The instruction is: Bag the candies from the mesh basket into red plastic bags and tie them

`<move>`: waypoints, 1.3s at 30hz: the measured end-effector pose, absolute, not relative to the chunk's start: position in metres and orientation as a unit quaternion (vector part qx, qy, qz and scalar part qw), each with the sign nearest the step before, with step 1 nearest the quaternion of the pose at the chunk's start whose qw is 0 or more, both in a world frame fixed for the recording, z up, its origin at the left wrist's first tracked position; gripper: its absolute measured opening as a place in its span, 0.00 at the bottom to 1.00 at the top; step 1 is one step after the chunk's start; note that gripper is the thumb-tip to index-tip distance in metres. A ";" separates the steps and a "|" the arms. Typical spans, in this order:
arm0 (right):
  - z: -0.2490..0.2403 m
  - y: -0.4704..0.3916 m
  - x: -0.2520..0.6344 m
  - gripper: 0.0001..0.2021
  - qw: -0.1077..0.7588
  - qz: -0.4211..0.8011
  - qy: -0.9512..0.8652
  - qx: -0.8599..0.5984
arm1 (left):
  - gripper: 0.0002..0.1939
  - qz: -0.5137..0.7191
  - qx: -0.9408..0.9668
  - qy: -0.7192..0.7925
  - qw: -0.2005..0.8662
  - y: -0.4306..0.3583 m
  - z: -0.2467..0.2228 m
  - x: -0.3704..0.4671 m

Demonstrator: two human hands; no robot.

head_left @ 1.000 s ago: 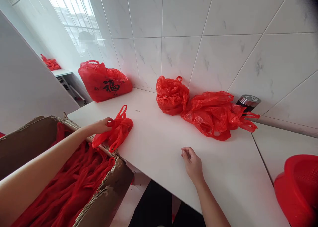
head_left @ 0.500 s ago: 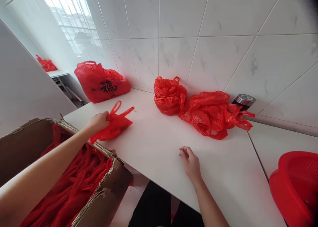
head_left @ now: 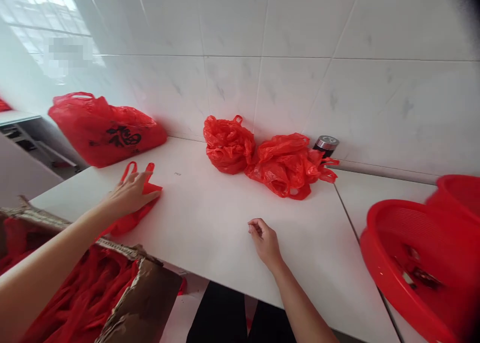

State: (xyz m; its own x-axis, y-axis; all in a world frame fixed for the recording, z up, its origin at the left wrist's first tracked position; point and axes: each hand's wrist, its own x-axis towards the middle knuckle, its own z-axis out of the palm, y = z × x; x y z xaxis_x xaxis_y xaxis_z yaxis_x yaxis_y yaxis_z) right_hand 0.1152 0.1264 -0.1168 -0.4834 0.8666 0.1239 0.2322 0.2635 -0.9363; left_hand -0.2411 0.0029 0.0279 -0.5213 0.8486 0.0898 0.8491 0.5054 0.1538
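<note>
Across the white tabletop (head_left: 210,208), the left hand (head_left: 130,195) spreads its fingers over a thin red plastic bag (head_left: 129,224); the right hand (head_left: 266,242) curls closed.

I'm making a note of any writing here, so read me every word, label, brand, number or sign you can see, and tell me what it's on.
"福", in black on the large red bag.
Smaller black marks beside it: too blurred to read.
Mark on the silver bottle lid: too small to read.
Faint marks on the white table: too small to read.
</note>
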 end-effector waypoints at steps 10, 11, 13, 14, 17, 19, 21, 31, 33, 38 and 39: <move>-0.040 0.246 0.176 0.13 0.514 0.090 -0.696 -0.493 | 0.31 -0.024 -0.677 -0.722 -0.141 0.087 0.033 -0.102; -0.030 0.260 0.181 0.12 0.499 0.044 -0.695 -0.516 | 0.31 -0.022 -0.685 -0.714 -0.144 0.093 0.033 -0.091; -0.014 0.281 0.188 0.10 0.437 0.020 -0.707 -0.556 | 0.30 -0.026 -0.700 -0.699 -0.147 0.105 0.033 -0.069; -0.008 0.289 0.190 0.09 0.405 0.031 -0.715 -0.569 | 0.30 -0.033 -0.707 -0.691 -0.147 0.112 0.031 -0.059; 0.009 0.303 0.191 0.10 0.375 0.064 -0.725 -0.574 | 0.29 -0.078 -0.732 -0.666 -0.119 0.135 0.019 -0.028; 0.021 0.307 0.191 0.14 0.396 0.068 -0.724 -0.561 | 0.29 -0.121 -0.750 -0.645 -0.076 0.154 0.006 -0.005; 0.031 0.308 0.193 0.17 0.408 0.079 -0.728 -0.545 | 0.30 -0.156 -0.760 -0.630 -0.036 0.175 -0.007 0.018; 0.053 0.335 0.179 0.12 0.334 0.109 -0.814 -0.462 | 0.19 -0.253 -0.766 -0.591 0.010 0.208 -0.040 0.085; 0.052 0.347 0.163 0.11 0.308 0.107 -0.838 -0.438 | 0.20 -0.255 -0.768 -0.587 0.010 0.199 -0.044 0.084; 0.044 0.372 0.127 0.10 0.276 0.119 -0.857 -0.419 | 0.21 -0.309 -0.739 -0.597 -0.051 0.176 -0.050 0.072; 0.047 0.375 0.123 0.10 0.284 0.120 -0.855 -0.417 | 0.21 -0.330 -0.724 -0.601 -0.074 0.172 -0.050 0.067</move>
